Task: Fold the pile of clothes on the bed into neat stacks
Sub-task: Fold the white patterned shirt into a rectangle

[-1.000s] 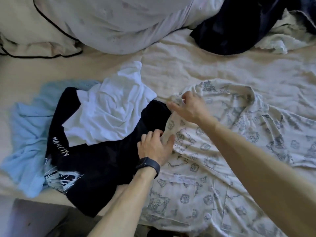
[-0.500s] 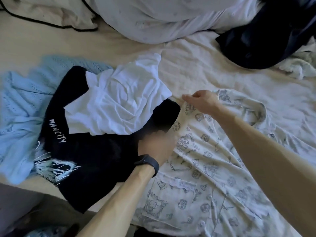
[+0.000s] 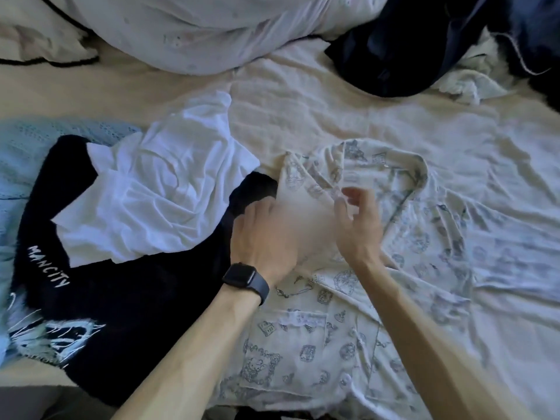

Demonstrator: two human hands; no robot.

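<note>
Two hands are meeting at the printed shirt (image 3: 424, 247), which is lying toward 4 o'clock on the bed (image 3: 333, 110). The left hand (image 3: 266, 234) is pressing flat-fingered on the shirt's 9 o'clock edge. The right hand (image 3: 357, 225) is hovering half-curled and blurred, so its grip cannot be told.

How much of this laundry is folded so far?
No neat stack shows yet. The left hand and right hand work at the printed shirt, spread open. Left to fold: white top, black shirt, blue knit, dark pile.
</note>
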